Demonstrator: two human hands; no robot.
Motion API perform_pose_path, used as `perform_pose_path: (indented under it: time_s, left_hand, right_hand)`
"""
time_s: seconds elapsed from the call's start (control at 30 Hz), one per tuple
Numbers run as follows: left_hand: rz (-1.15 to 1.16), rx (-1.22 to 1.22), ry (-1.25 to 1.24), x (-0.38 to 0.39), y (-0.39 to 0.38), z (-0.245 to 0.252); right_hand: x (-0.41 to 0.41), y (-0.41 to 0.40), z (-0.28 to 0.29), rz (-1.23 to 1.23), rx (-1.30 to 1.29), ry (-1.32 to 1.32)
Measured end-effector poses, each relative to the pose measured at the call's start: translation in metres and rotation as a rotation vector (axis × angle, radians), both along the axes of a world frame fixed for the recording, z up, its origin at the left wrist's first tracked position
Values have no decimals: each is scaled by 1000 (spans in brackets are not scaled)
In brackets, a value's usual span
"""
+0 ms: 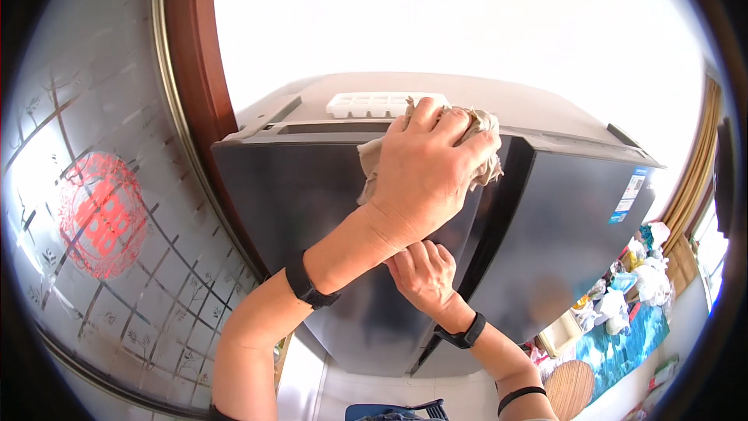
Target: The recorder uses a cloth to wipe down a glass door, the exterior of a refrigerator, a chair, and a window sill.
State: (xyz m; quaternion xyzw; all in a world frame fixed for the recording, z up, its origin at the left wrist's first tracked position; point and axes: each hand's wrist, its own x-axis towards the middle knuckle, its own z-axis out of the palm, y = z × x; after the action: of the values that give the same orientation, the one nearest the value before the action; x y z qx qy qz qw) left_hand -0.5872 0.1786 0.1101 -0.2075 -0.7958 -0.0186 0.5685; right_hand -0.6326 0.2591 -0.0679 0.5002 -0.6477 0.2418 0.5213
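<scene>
A dark double-door refrigerator (584,216) stands before me. My left hand (429,169) reaches across to the upper edge of its doors, fingers bent over a crumpled beige cloth (482,172) that hangs out on both sides of the hand. Just behind the cloth, a white plastic ice cube tray (368,105) lies on the refrigerator's top, partly hidden by my fingers. Lower down, my right hand (426,275) is at the door front near the gap between the doors, its fingers curled; whether they grip the door edge is hidden. Both wrists wear black bands.
A frosted glass door (175,257) with a red paper decoration (102,216) is at the left, beside a brown wooden frame (196,41). At the lower right, plastic bags (648,280) and a round woven mat (564,389) rest on a blue patterned surface (628,351).
</scene>
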Motion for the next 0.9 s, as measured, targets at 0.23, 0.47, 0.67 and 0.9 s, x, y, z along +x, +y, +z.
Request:
perform_pose_path:
  time_s: [0.23, 0.47, 0.67, 0.9]
  left_hand:
    - [229, 42, -44, 38, -59, 4]
    - [509, 301, 144, 124, -177, -6]
    - [-166, 568, -56, 132, -111, -22]
    - [-782, 739, -662, 111, -64, -47]
  right_hand:
    - [-1, 7, 0, -6, 19, -26]
    - [8, 0, 7, 38, 6, -85]
    - [49, 8, 60, 372, -39, -392]
    - [66, -15, 66, 558, -258, -336]
